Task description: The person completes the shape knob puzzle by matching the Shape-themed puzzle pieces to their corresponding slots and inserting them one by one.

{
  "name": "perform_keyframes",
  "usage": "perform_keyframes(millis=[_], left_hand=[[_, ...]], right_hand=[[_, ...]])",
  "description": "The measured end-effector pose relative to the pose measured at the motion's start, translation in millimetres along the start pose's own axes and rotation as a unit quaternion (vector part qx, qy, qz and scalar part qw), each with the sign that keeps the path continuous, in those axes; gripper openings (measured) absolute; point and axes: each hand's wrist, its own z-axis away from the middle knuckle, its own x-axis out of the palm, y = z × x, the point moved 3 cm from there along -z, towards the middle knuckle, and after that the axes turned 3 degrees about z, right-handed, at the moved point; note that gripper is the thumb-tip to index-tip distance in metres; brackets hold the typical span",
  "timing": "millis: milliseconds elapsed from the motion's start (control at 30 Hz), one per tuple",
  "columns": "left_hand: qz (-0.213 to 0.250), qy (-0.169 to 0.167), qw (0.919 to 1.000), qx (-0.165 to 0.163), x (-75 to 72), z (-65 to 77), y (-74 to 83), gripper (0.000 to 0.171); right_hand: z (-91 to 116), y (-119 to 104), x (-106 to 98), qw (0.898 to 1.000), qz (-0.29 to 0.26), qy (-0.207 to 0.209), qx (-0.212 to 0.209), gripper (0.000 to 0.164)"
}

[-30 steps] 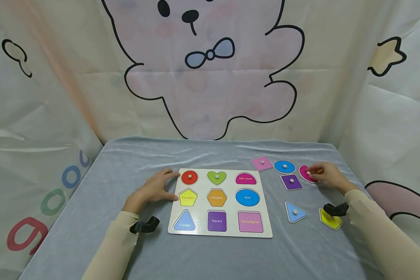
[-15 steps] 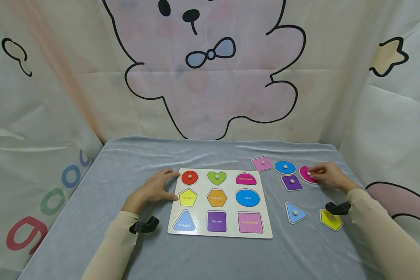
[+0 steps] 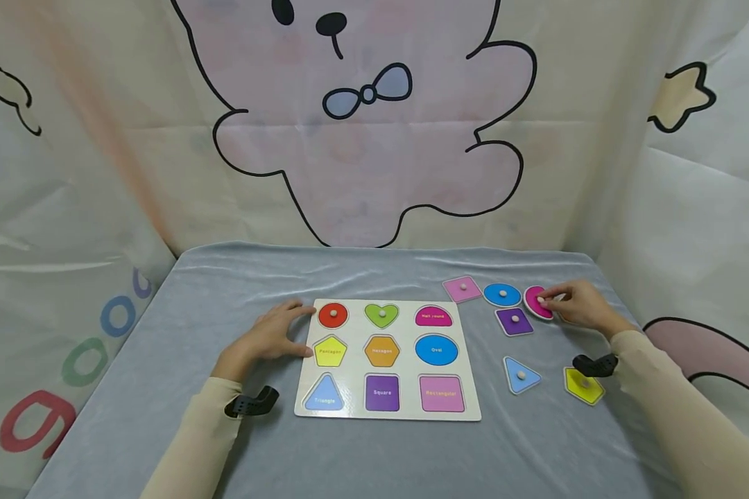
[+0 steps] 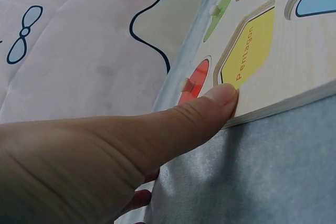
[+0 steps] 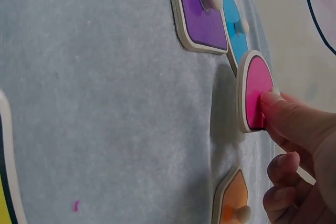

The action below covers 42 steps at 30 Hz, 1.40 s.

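Observation:
My right hand [image 3: 583,306] pinches the small knob of a pink half-round puzzle piece [image 5: 253,95] between thumb and fingers. A shadow falls on the cloth beside the piece, which is tilted. My left hand [image 3: 263,341] rests at the left side of the white shape puzzle board [image 3: 352,371]. In the left wrist view its thumb [image 4: 184,124] lies on the board's edge beside the yellow pentagon recess. A red round piece [image 3: 326,320] and a green heart piece [image 3: 374,319], both knobbed, sit in the board's back row.
Loose knobbed pieces lie right of the board: a pink rectangle [image 3: 455,290], blue oval [image 3: 496,296], purple square [image 3: 508,324], blue triangle [image 3: 514,378] and yellow pentagon [image 3: 580,391]. An orange piece [image 5: 231,200] lies near my right hand. Grey cloth [image 3: 374,457] covers the table.
The half-round piece, flat on the cloth before, is now lifted and tilted in my right hand. My left hand keeps its place at the board. The head view has shifted slightly.

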Motion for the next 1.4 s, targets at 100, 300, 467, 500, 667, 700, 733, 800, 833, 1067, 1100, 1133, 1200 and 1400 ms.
perform_keyframes(millis=[100,300,467,500,667,700,733,800,833,1067,1100,1133,1200,1400], left_hand=[[0.003,0.001,1.0,-0.001,-0.6,0.9,-0.5,0.086],[0.008,0.001,0.9999,-0.007,-0.8,1.4,0.5,0.085],[0.009,-0.001,0.9999,-0.006,-0.6,1.3,0.8,0.085],[0.008,-0.001,0.9999,-0.006,-0.7,1.2,0.8,0.085],[0.01,0.002,0.9999,-0.003,-1.6,1.8,0.6,0.085],[0.01,0.002,0.9999,-0.003,-1.5,1.7,0.5,0.085],[0.011,0.003,0.9999,-0.003,-1.5,1.8,0.3,0.085],[0.01,0.004,0.9999,-0.003,-1.1,1.4,0.0,0.085],[0.01,0.004,0.9999,-0.003,-1.0,1.2,-0.1,0.085],[0.01,0.002,0.9999,-0.004,-1.9,0.4,1.6,0.084],[0.011,0.001,0.9999,-0.004,-2.1,0.4,2.1,0.084],[0.011,0.001,0.9999,-0.005,-2.3,0.4,2.5,0.084],[0.012,0.001,0.9999,-0.005,-2.5,0.5,3.0,0.084],[0.011,0.0,0.9999,-0.007,-2.0,1.7,2.5,0.084]], right_hand=[[-0.9,-3.1,-1.0,1.0,-0.004,0.005,-0.005,0.034],[-0.3,-7.9,-3.5,1.0,-0.013,0.014,-0.016,0.032],[1.2,-14.1,-3.5,0.999,-0.017,0.022,-0.023,0.031],[1.5,-16.0,-3.2,0.999,-0.015,0.025,-0.025,0.031],[2.2,-28.4,0.1,0.998,-0.005,0.039,-0.047,0.027],[2.1,-31.1,1.1,0.997,-0.004,0.045,-0.055,0.025],[2.2,-33.7,2.0,0.997,-0.004,0.048,-0.063,0.024],[2.4,-38.5,4.0,0.996,-0.004,0.055,-0.073,0.022],[2.5,-40.4,5.3,0.995,-0.005,0.058,-0.077,0.021],[4.8,-52.7,11.7,0.994,-0.026,0.062,-0.085,0.019],[5.4,-54.4,12.3,0.994,-0.03,0.061,-0.087,0.019],[5.8,-55.9,12.7,0.994,-0.033,0.061,-0.089,0.019],[6.4,-59.1,13.7,0.993,-0.039,0.063,-0.092,0.019],[7.1,-69.0,20.5,0.991,-0.044,0.074,-0.1,0.014]])
